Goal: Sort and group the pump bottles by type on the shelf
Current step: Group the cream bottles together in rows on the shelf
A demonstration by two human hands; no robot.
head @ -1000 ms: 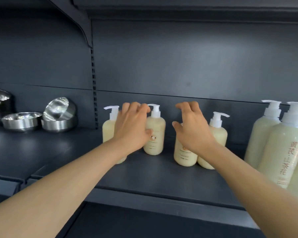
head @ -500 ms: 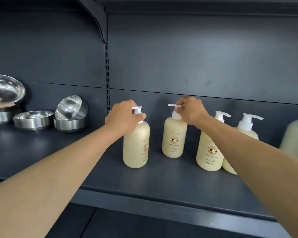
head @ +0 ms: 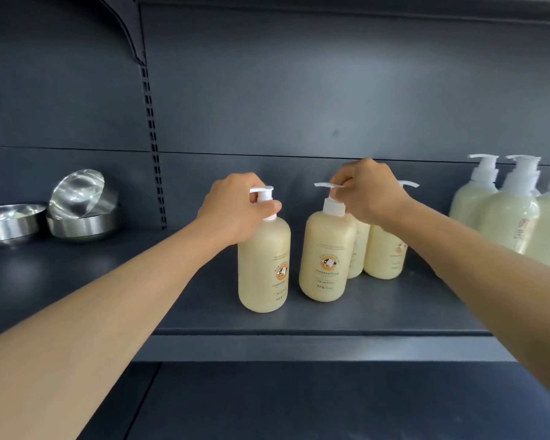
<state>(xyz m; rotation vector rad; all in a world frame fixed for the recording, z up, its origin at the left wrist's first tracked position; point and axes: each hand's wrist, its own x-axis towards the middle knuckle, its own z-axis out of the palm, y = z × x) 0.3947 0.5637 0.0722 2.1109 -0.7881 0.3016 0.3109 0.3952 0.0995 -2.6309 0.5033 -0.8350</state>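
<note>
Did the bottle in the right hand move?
Yes. The bottle held by the right hand has come forward toward the shelf edge, and now stands in front of the two back bottles.

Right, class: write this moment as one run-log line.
left hand: grips left bottle pump | right hand: grips next bottle pump | both bottles upright on shelf | tall bottles: right

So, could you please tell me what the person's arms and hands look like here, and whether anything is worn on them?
Both forearms are bare all the way to the picture's edges: no sleeves or cuffs show. The left hand and the right hand are ungloved, and no watch, bracelet or ring shows on the visible parts. The fingernails cannot be made out.
</note>
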